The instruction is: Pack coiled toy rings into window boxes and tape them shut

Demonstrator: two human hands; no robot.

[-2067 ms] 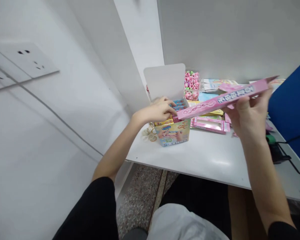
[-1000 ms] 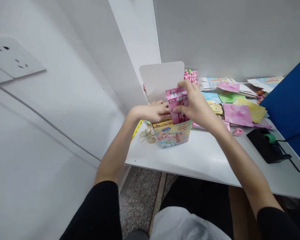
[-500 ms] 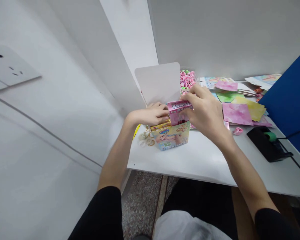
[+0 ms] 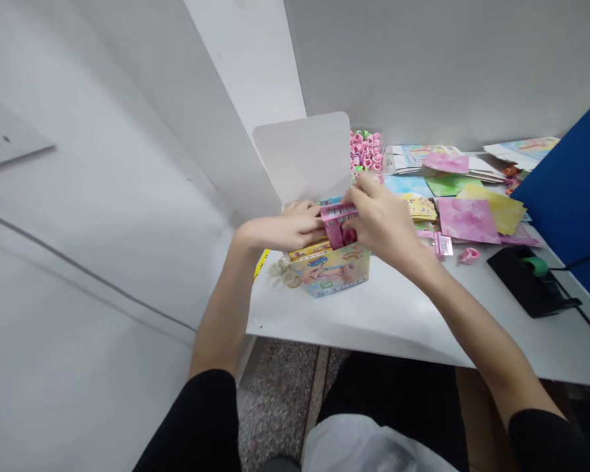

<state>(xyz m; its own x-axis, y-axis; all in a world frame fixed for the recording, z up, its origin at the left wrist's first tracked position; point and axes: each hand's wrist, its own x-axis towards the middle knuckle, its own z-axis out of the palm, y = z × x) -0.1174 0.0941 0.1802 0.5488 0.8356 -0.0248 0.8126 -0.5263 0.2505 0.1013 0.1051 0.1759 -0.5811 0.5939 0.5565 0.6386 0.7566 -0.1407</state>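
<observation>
An open box (image 4: 330, 274) with a printed front stands on the white table, its white lid flap (image 4: 307, 154) raised at the back. My right hand (image 4: 379, 219) grips a pink packet (image 4: 333, 229), whose lower part is down inside the box. My left hand (image 4: 302, 226) reaches over the box's left part, its fingers by the packet's left edge and above yellow packets (image 4: 312, 252). Its fingertips are partly hidden, so I cannot tell whether they hold anything. Pale rings (image 4: 282, 272) lie just left of the box.
A clear container of pink and green rings (image 4: 366, 151) is behind the box. Pink paper squares (image 4: 467, 219), yellow sheets and printed cards lie to the right. A black tape dispenser (image 4: 526, 282) stands near a blue panel (image 4: 570, 190). A wall borders the left.
My right hand has moved left and the pink packet with it, lower and more tilted in the box. My left hand stays over the box. The view has shifted slightly.
</observation>
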